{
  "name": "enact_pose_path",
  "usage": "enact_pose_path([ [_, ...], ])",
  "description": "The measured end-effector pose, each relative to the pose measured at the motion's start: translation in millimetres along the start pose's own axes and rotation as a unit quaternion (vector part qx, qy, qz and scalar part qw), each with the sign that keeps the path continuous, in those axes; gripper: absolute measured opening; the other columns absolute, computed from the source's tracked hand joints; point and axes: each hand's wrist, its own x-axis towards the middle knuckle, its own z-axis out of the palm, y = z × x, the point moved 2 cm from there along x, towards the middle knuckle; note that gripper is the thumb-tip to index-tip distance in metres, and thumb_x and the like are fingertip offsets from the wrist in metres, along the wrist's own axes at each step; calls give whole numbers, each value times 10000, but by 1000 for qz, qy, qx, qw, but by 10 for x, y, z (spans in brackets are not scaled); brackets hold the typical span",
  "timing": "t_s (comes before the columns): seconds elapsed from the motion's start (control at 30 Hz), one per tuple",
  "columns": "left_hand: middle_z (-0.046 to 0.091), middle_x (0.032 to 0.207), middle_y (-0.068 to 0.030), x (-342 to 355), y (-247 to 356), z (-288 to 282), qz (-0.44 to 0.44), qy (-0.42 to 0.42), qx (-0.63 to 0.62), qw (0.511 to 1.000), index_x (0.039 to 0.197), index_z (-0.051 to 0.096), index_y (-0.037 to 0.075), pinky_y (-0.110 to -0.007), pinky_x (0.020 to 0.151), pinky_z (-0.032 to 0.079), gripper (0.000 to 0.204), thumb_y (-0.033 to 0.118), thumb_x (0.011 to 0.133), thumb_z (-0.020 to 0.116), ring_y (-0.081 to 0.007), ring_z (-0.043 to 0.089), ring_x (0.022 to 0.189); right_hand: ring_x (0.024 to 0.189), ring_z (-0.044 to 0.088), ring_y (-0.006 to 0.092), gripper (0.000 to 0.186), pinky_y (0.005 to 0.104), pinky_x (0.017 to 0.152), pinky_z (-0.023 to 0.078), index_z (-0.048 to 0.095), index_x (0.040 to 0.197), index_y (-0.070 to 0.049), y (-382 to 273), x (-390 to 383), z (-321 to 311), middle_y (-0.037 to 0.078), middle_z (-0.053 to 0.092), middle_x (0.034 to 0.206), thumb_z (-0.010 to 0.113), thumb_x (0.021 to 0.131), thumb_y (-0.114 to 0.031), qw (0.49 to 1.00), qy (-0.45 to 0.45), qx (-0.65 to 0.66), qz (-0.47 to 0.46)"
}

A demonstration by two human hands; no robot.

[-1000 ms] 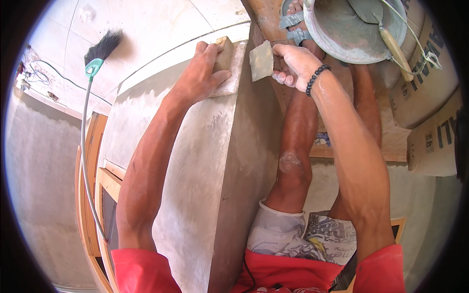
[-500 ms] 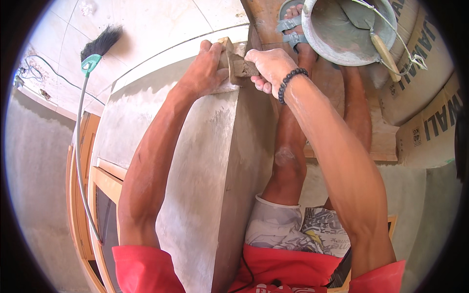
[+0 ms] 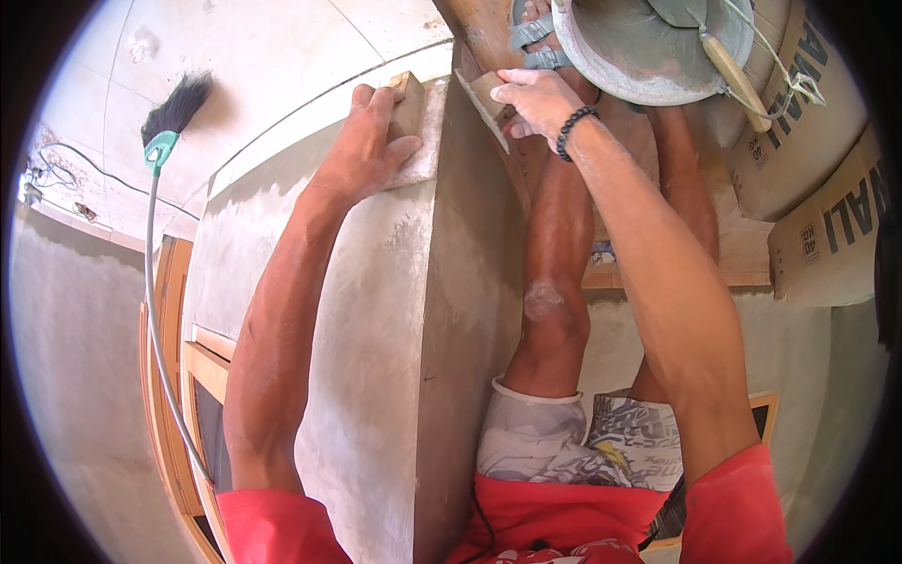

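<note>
My left hand (image 3: 357, 150) grips a wooden block (image 3: 407, 105) lying on the pale, roughened top edge of a plastered corner (image 3: 371, 310). Its fingers curl over the block's left side, thumb pressed near the bottom. Just right of that corner, my right hand (image 3: 536, 99), a dark bead bracelet at the wrist, pinches a small flat greyish piece (image 3: 485, 99), tilted and held slightly apart from the block. My legs are below the right forearm.
A grey bucket (image 3: 639, 85) holding a wooden-handled trowel (image 3: 728, 70) stands at upper right, beside brown paper sacks (image 3: 817, 235) and my sandalled foot. A long-handled broom (image 3: 174, 113) and loose cables lie on white tiles at left, near wooden frames (image 3: 169, 329).
My right hand brought the flat piece left against the block half a second ago; it has since drawn back and upward, tilting it. My left hand stays on the block. The view shifted slightly.
</note>
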Motion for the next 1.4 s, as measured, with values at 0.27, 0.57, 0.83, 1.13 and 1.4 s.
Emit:
enact_pose_path([
  [0.27, 476, 1153, -197, 1, -22, 1, 6, 11, 3, 1000, 1257, 485, -24, -410, 927, 455, 499, 100, 821, 692, -343, 530, 1060, 755, 691, 304, 470, 345, 700, 556, 612, 1166, 97, 30, -703, 553, 241, 686, 982, 617, 813, -213, 992, 107, 23, -66],
  [0.57, 473, 1172, -193, -19, -6, -2, -7, 1, 8, 1000, 1276, 469, -19, -399, 896, 462, 515, 115, 832, 691, -322, 542, 1018, 721, 666, 166, 464, 299, 600, 548, 586, 1214, 94, 207, -1041, 160, 180, 689, 907, 611, 835, -171, 988, 127, 63, -55],
  [0.83, 472, 1175, -176, -1, 29, -12, -26, -10, 7, 1000, 1279, 470, -18, -387, 892, 463, 514, 128, 838, 691, -291, 553, 977, 686, 613, 154, 498, 292, 593, 541, 532, 1317, 10, 114, -89, 32, 74, 617, 988, 641, 870, -181, 981, 96, 167, 10],
  [1.13, 471, 1178, -179, -9, 20, -19, -13, -7, 15, 1000, 1283, 474, -19, -386, 898, 466, 518, 134, 840, 695, -309, 562, 980, 742, 653, 179, 466, 300, 609, 586, 587, 1258, 19, 140, 132, 192, 92, 649, 1018, 642, 841, -182, 984, 153, 89, -2],
  [1.4, 468, 1191, -194, 12, 3, -5, -6, 0, 11, 1000, 1280, 473, -24, -395, 916, 472, 520, 111, 832, 701, -323, 570, 1024, 1032, 636, 383, 447, 407, 931, 491, 638, 1166, 33, -73, -454, 624, 269, 653, 1082, 573, 830, -255, 949, 247, -144, -135],
])
